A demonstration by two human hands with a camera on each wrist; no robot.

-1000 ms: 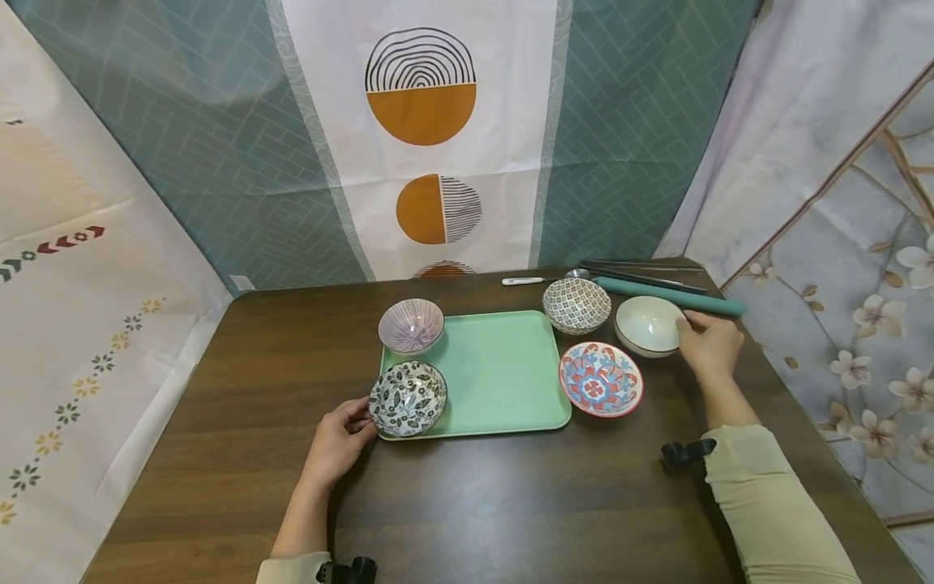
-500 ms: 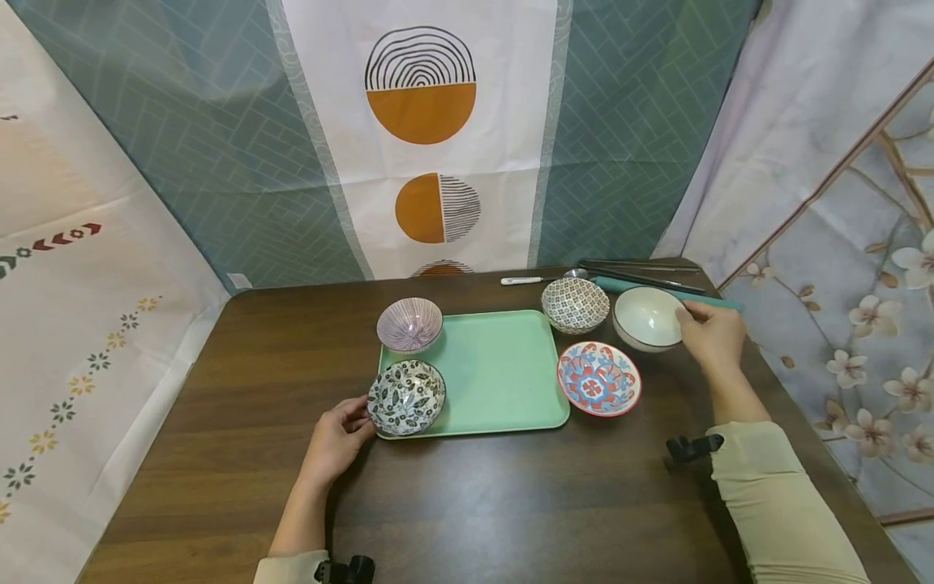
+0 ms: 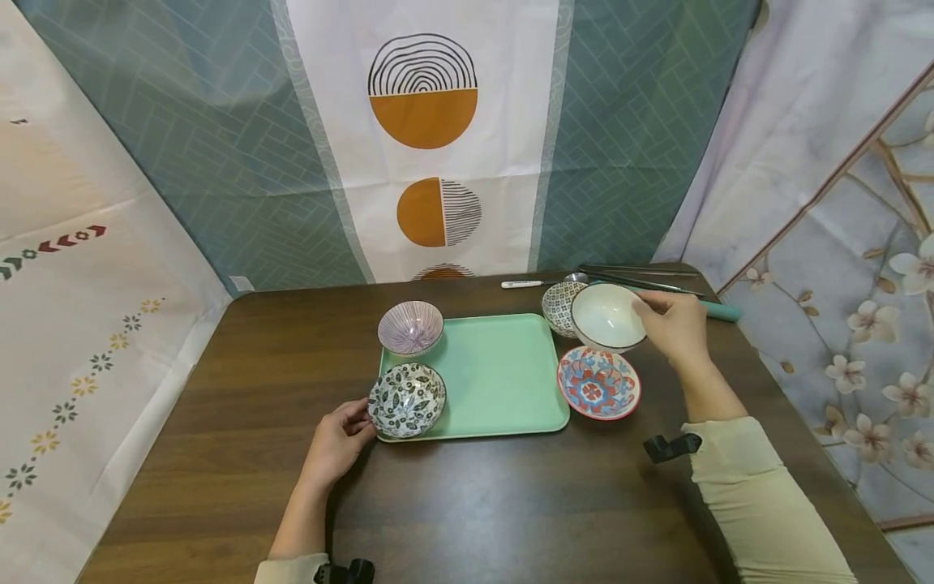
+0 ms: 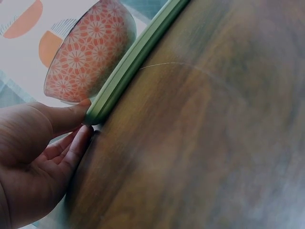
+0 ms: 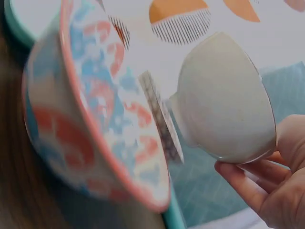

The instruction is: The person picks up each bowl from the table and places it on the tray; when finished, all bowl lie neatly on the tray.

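My right hand [image 3: 673,326] pinches a plain white bowl [image 3: 607,316] by its right rim. In the right wrist view, that bowl [image 5: 224,102] hangs raised, its foot showing, fingers beneath and at the rim. It overlaps the small brown-patterned bowl [image 3: 559,311] in the head view. Just below sits the red-and-blue patterned bowl [image 3: 598,385]. With thumb on top and fingers below, my left hand [image 3: 338,444] grips the near left corner of the green tray [image 3: 503,373]. Beside the thumb, a bowl with a dark leaf pattern inside [image 3: 407,400] stands on the tray; its outside [image 4: 93,57] is red-flowered.
A purple-striped bowl [image 3: 411,328] stands at the tray's far left corner. Along the table's back edge lie a spoon with a white handle [image 3: 521,284], dark chopsticks [image 3: 649,281] and a teal stick-like object [image 3: 722,311]. Patterned cloths hang behind and at both sides.
The right hand has lifted the white bowl and carried it left, from beside the brown-patterned bowl to partly over it. The left hand has stayed at the tray corner.
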